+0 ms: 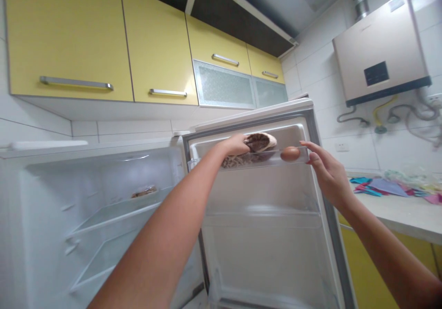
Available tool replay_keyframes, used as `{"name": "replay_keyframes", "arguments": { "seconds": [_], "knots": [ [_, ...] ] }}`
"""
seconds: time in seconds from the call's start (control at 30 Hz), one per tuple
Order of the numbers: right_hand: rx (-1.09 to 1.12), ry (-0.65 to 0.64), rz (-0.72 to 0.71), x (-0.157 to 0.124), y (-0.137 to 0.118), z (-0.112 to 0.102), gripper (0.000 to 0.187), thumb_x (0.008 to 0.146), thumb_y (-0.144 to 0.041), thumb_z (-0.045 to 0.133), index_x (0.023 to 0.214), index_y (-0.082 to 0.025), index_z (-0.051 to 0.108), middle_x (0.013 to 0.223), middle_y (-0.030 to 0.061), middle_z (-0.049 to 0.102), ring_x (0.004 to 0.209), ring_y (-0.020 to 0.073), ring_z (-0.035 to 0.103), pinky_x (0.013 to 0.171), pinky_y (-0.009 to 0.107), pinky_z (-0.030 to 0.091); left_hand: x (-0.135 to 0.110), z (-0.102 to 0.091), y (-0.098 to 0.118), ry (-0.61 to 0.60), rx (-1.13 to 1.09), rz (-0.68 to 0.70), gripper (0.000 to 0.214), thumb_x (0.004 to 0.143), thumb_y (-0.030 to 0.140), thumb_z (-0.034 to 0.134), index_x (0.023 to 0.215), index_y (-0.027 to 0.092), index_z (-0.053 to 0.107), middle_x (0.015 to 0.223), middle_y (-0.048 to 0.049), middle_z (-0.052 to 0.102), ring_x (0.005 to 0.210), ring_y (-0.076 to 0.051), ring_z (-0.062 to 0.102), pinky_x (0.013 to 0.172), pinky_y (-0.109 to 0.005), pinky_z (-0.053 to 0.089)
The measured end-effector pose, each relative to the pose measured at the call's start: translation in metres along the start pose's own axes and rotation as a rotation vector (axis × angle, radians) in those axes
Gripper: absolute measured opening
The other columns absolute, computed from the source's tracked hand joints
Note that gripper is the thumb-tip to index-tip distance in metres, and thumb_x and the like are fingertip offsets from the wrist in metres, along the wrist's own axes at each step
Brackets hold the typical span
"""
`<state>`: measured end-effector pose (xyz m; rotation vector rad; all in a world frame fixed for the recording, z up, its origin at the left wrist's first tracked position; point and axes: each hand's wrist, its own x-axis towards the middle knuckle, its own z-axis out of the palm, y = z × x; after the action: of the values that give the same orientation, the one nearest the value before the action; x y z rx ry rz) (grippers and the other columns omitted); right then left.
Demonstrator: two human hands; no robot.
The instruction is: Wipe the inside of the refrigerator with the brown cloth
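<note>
As the left hand (pixel 238 145) grips a bag (pixel 263 143), the right hand (pixel 328 175) clasps the shelf edge (pixel 304 154) above open room.

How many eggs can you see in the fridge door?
1. The brown egg sits in the clear door shelf, right by the right hand. Others could be hidden behind the patterned bundle beside it.

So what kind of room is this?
It looks like a kitchen: there's an open fridge with an egg in its door, and yellow cupboards up on the wall.
</note>
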<state>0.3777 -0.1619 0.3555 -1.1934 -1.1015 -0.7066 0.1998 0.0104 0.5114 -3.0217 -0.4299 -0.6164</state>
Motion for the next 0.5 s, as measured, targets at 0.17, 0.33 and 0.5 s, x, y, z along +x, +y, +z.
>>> {"name": "replay_keyframes", "arguments": {
  "seconds": [0.17, 0.33, 0.5],
  "knots": [
    [-0.023, 0.004, 0.026, 0.001, 0.003, 0.002, 0.050, 0.097, -0.057, 0.037, 0.130, -0.028, 0.061, 0.130, 0.0089, 0.067, 0.108, 0.0269, 0.067, 0.095, 0.046, 0.050, -0.039, -0.024, -0.054, 0.056, 0.252, -0.126, 0.031, 0.066, 0.010, 0.065, 0.094, 0.018, 0.075, 0.093, -0.0077, 0.078, 0.088, -0.024, 0.068, 0.076, -0.026, 0.047],
    [-0.070, -0.001, 0.038, 0.001, 0.003, 0.001, 0.049, 0.098, -0.053, 0.037, 0.130, -0.026, 0.061, 0.128, 0.0097, 0.068, 0.100, 0.0232, 0.068, 0.091, 0.038, 0.049, -0.076, -0.038, -0.081, 0.136, 0.466, -0.179, 0.029, 0.069, 0.010, 0.065, 0.092, 0.024, 0.075, 0.095, -0.0070, 0.075, 0.092, -0.023, 0.066, 0.078, -0.026, 0.045],
    [-0.104, 0.015, 0.021, 0.000, 0.002, 0.001, 0.048, 0.098, -0.051, 0.037, 0.130, -0.025, 0.062, 0.125, 0.0089, 0.069, 0.097, 0.0216, 0.068, 0.088, 0.035, 0.049, -0.102, -0.032, -0.075, 0.279, 0.582, -0.163, 0.043, 0.081, 0.011, 0.054, 0.117, 0.029, 0.070, 0.117, -0.0107, 0.067, 0.098, -0.024, 0.061, 0.079, -0.032, 0.044]
  ]
}}
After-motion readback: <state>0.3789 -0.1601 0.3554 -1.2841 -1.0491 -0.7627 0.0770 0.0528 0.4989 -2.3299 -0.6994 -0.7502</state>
